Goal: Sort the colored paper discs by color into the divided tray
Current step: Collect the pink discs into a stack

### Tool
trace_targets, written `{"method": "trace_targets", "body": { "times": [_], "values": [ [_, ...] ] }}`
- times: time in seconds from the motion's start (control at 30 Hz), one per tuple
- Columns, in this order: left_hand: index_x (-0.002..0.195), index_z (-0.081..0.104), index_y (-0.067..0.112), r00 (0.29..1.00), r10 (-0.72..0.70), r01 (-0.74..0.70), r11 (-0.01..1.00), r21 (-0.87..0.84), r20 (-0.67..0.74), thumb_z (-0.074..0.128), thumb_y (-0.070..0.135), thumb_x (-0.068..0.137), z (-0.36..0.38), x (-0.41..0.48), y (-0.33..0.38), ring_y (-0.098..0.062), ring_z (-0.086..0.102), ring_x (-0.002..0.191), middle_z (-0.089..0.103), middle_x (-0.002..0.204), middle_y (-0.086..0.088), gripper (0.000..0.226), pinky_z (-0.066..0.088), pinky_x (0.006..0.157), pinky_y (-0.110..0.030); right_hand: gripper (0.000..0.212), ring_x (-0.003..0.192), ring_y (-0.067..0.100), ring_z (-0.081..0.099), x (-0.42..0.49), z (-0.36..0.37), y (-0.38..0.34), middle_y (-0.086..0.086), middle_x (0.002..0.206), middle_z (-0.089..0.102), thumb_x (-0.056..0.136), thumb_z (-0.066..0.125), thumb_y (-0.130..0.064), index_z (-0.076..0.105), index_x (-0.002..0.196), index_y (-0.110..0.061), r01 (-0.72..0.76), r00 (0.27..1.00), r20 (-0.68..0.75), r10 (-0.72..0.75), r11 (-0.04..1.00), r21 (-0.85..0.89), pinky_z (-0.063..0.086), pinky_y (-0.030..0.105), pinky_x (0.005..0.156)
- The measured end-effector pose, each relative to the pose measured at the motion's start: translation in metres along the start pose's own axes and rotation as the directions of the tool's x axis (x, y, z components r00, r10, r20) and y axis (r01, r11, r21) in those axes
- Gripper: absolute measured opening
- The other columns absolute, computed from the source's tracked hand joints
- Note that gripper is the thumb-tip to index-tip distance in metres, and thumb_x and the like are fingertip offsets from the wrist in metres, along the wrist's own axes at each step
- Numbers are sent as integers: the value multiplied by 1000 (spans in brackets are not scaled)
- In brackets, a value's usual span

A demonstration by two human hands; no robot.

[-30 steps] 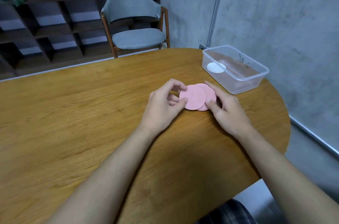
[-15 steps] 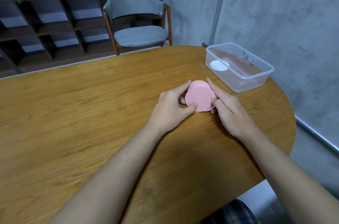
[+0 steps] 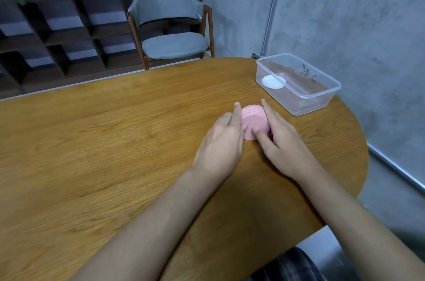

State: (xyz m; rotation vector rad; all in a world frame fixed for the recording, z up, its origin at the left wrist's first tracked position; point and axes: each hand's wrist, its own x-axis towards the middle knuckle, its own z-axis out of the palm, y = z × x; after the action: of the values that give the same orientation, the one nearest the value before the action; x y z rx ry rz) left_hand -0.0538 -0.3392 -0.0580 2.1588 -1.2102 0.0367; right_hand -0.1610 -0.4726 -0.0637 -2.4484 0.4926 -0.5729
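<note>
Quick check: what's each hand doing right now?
Left hand: open, fingers flat against the left side of the pink disc stack.
Right hand: open, pressing the stack's right side, thumb on top.

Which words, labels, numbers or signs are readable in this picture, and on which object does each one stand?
None can be read with certainty.
Dark handwritten marks on the clear plastic container's far wall: too blurred.
Faint embossed mark on the top pink paper disc: too small.
Small mark on the grey concrete wall: unclear.
</note>
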Motion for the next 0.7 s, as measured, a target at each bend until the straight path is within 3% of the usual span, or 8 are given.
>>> {"method": "trace_targets", "body": {
  "times": [0.1, 0.2, 0.27, 0.37, 0.47, 0.6, 0.7],
  "values": [
    [164, 22, 13, 999, 15, -16, 999, 42, 30, 36, 32, 111, -7, 1, -7, -26, 53, 126, 55, 139, -5, 57, 43, 103, -38, 60, 143, 9, 39, -1, 0, 0, -4, 155, 46, 106, 51, -32, 30, 161, -17, 42, 998, -41, -42, 999, -4, 25, 16, 112],
    [162, 29, 13, 999, 31, -30, 999, -10, 39, 41, 30, 111, -7, 1, -13, -27, 55, 125, 58, 138, -6, 55, 43, 105, -38, 47, 113, 9, 57, -4, -3, 0, -2, 128, 60, 105, 55, -26, 48, 150, -15, 98, 990, -98, -97, 995, 6, 41, 24, 103],
    [159, 37, 13, 999, 47, -47, 998, -51, 15, 45, 30, 110, -6, 2, -16, -26, 57, 124, 61, 137, -5, 52, 44, 106, -39, 40, 96, 5, 57, -5, -5, -1, -4, 115, 63, 103, 58, -23, 55, 143, -18, 111, 987, -115, -108, 994, 16, 45, 22, 93],
    [147, 55, 17, 996, 79, -82, 992, -94, -31, 52, 29, 107, -7, 2, -23, -24, 63, 116, 69, 126, -4, 42, 46, 103, -37, 40, 96, -1, 56, -6, -6, -4, -10, 119, 64, 102, 60, -24, 55, 142, -21, 90, 991, -105, -85, 995, 40, 41, 14, 90],
    [131, 68, 18, 993, 96, -107, 978, -178, -68, 60, 25, 103, -13, -5, -26, -18, 66, 101, 75, 110, 0, 29, 46, 94, -29, 32, 90, 3, 60, -9, -8, -7, -11, 107, 66, 101, 62, -26, 58, 133, -23, 84, 992, -98, -78, 995, 60, 43, 12, 81],
    [124, 72, 17, 990, 98, -118, 968, -220, -99, 63, 24, 102, -20, -14, -25, -15, 67, 95, 76, 106, 1, 25, 49, 92, -32, 25, 85, 11, 64, -11, -11, -10, -7, 98, 70, 99, 66, -28, 64, 124, -26, 88, 993, -91, -78, 990, 113, 50, 25, 79],
    [121, 73, 18, 991, 74, -97, 968, -229, -107, 64, 27, 101, -28, -24, -28, -12, 68, 93, 76, 104, 3, 24, 51, 90, -31, 26, 94, 7, 66, -15, -10, -18, -10, 107, 71, 98, 68, -28, 65, 125, -27, 82, 996, -44, -76, 983, 162, 49, 18, 82]
  ]
}}
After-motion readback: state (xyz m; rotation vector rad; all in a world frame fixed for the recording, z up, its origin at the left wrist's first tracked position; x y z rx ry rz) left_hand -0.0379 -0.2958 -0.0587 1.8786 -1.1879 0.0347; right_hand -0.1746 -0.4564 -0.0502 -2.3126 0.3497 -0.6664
